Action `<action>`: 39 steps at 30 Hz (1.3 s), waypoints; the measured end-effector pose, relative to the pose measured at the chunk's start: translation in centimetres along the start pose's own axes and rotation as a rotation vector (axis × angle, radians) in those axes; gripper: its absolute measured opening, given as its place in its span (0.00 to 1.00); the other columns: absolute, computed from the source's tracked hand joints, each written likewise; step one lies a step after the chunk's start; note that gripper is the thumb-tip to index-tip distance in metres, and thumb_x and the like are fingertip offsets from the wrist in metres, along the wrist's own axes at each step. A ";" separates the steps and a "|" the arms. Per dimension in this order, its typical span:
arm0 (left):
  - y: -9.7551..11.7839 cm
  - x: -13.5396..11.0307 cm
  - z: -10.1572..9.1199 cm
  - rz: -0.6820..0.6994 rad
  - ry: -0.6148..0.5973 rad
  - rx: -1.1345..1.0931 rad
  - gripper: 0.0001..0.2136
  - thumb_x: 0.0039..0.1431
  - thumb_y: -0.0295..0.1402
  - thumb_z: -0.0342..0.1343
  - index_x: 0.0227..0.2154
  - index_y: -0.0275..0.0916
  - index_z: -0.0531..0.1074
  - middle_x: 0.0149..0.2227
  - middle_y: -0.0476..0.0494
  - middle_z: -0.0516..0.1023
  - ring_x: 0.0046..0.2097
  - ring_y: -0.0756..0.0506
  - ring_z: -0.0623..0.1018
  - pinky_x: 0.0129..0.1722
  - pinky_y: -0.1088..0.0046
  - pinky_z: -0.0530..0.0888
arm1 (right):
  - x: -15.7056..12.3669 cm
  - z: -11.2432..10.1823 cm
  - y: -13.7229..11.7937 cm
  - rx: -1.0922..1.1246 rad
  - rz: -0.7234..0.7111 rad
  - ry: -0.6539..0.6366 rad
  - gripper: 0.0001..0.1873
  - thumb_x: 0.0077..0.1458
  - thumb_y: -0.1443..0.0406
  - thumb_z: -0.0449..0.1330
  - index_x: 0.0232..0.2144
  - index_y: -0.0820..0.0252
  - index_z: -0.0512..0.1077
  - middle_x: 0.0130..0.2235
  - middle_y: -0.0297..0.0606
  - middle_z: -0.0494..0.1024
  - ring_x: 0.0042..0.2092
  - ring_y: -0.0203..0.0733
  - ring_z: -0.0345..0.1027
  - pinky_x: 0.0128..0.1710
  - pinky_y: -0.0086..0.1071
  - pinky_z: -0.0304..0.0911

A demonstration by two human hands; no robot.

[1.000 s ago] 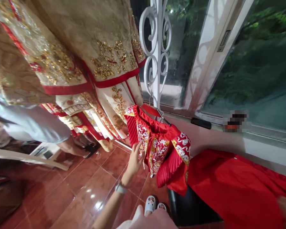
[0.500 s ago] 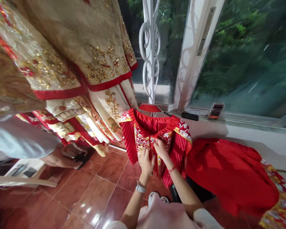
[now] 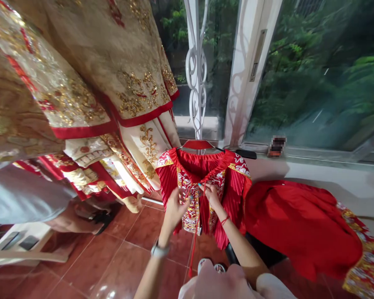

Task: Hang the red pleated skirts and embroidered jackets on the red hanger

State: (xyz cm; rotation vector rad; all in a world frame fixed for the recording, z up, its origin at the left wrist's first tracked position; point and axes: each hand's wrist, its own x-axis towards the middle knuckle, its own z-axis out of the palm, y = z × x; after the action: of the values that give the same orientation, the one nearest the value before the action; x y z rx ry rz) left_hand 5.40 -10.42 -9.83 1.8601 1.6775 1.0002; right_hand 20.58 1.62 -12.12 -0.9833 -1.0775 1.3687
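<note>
The left hand [image 3: 174,206] and right hand [image 3: 210,194] both pinch the front opening of the red garment [image 3: 233,187]. It hangs on a hanger [image 3: 199,144] from the white rack [image 3: 197,74] beside the window. A red cord [image 3: 194,236] dangles between the wrists.

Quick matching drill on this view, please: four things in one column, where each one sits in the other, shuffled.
1. jacket
2. red cloth
3. watch
4. gold robes

a. on the left wrist
b. hung at upper left
c. on a hanger, touched by left hand and right hand
d. spread out at right

Pairs: 1-c, 2-d, 3-a, 4-b
</note>
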 end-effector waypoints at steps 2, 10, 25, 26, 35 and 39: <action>1.6 6.0 -1.0 -0.095 0.245 -0.087 0.13 0.59 0.43 0.56 0.39 0.39 0.70 0.31 0.46 0.75 0.30 0.47 0.74 0.31 0.72 0.69 | -0.7 0.1 1.1 -0.020 -0.048 -0.002 0.19 0.42 0.48 0.67 0.21 0.56 0.72 0.26 0.34 0.76 0.32 0.42 0.67 0.37 0.37 0.65; 2.4 9.9 1.2 -0.082 0.363 -0.351 0.06 0.59 0.36 0.52 0.31 0.39 0.66 0.22 0.54 0.64 0.23 0.51 0.63 0.25 0.75 0.59 | -0.9 -0.4 4.2 -0.015 0.041 -0.007 0.26 0.37 0.43 0.65 0.14 0.55 0.62 0.18 0.30 0.63 0.24 0.37 0.54 0.27 0.33 0.54; 5.0 8.1 -3.6 -0.055 0.355 -0.642 0.13 0.54 0.42 0.58 0.36 0.39 0.68 0.28 0.51 0.71 0.29 0.50 0.69 0.30 0.75 0.68 | -3.7 -0.2 6.1 -0.186 0.223 -0.023 0.22 0.41 0.48 0.62 0.14 0.55 0.61 0.15 0.28 0.59 0.20 0.34 0.51 0.21 0.31 0.51; 4.5 7.9 -4.5 -0.057 0.322 -0.607 0.13 0.54 0.43 0.58 0.35 0.39 0.68 0.27 0.51 0.70 0.28 0.50 0.69 0.29 0.75 0.68 | -4.2 -1.5 6.7 -0.217 0.255 -0.055 0.22 0.40 0.47 0.62 0.15 0.56 0.61 0.15 0.30 0.61 0.20 0.36 0.54 0.21 0.32 0.53; 3.3 12.6 -5.4 -0.216 0.805 0.256 0.32 0.51 0.39 0.60 0.57 0.31 0.59 0.52 0.28 0.70 0.51 0.34 0.75 0.47 0.59 0.74 | 1.7 -4.1 -7.6 -0.786 -0.577 0.717 0.37 0.50 0.54 0.63 0.60 0.61 0.62 0.63 0.58 0.61 0.64 0.63 0.53 0.60 0.59 0.53; 3.5 14.0 -8.0 -0.132 0.681 0.347 0.23 0.54 0.25 0.47 0.55 0.34 0.67 0.52 0.30 0.72 0.53 0.34 0.75 0.50 0.58 0.73 | 7.9 -6.6 -12.3 -0.822 -0.501 0.475 0.23 0.54 0.69 0.52 0.51 0.59 0.74 0.56 0.51 0.73 0.59 0.56 0.64 0.60 0.51 0.58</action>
State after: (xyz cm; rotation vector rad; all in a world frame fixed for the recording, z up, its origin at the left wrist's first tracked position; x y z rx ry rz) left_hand 1.72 1.53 0.97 1.6681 2.4621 1.4706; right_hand 29.39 10.05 -1.73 -1.3991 -1.4050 0.2259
